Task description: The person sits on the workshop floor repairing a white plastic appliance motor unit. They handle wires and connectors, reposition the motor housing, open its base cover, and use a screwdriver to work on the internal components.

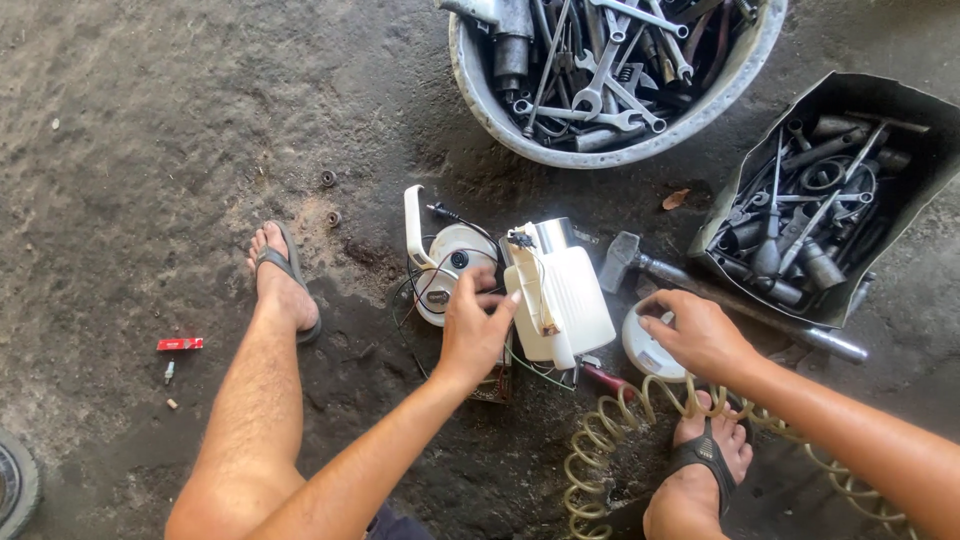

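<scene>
A white plastic appliance body [562, 300], opened up and lying on the dirty concrete floor [150, 130], serves as the landmark. The left hand [473, 325] rests just left of it, fingers curled narrow with the fingertips pressed against its left edge beside thin wires [420, 290]; whether they pinch a wire or only touch the casing cannot be made out. Left of the body, touching it, lies a white round base [455, 262] with an upright white handle [411, 225], partly hidden by the left hand. To the right of the body the right hand [695, 335] grips a white round cap [648, 350] from above, fingers bent around its rim, so most of the cap is hidden. Below the body a red-handled tool [603, 379] pokes out, its tip hidden beneath the casing, and a pale coiled hose [610, 430] runs off the bottom edge. Above the body a grey basin [610, 140] full of spanners is cut off by the top edge. Upper right of the body sits a dark box [905, 120] of sockets and tools, with a hammer [625, 262] between them. Far left of the body lies a small red packet [180, 344].
</scene>
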